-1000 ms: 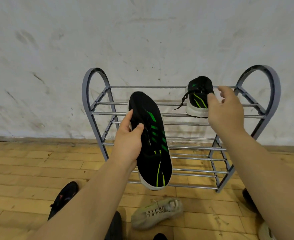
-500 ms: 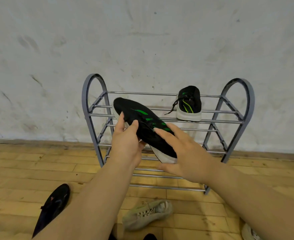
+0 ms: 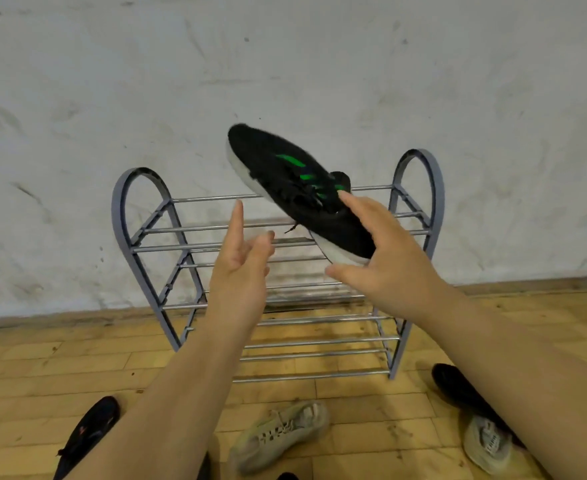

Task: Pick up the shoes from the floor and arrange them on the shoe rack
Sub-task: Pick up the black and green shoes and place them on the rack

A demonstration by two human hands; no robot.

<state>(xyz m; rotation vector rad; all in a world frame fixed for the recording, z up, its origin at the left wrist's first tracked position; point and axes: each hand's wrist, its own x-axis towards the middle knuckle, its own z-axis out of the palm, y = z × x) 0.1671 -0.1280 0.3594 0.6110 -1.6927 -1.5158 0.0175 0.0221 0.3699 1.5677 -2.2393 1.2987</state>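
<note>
Black slipper [image 3: 91,431] sat on the wood floor [image 3: 25,368] far left, then the grey rack [image 3: 139,244] against the wall. Left hand [image 3: 240,271] was open, fingers spread, gripping nothing. A beige sneaker [image 3: 278,434] lay below it. The black-and-green shoe [image 3: 295,188] was tilted over the rack's top tier, heel end by the right hand [image 3: 389,261] (fingers spread around it, but can't tell if it was actually gripped). Another beige sneaker [image 3: 486,445] and a black shoe [image 3: 458,386] lay far right.
</note>
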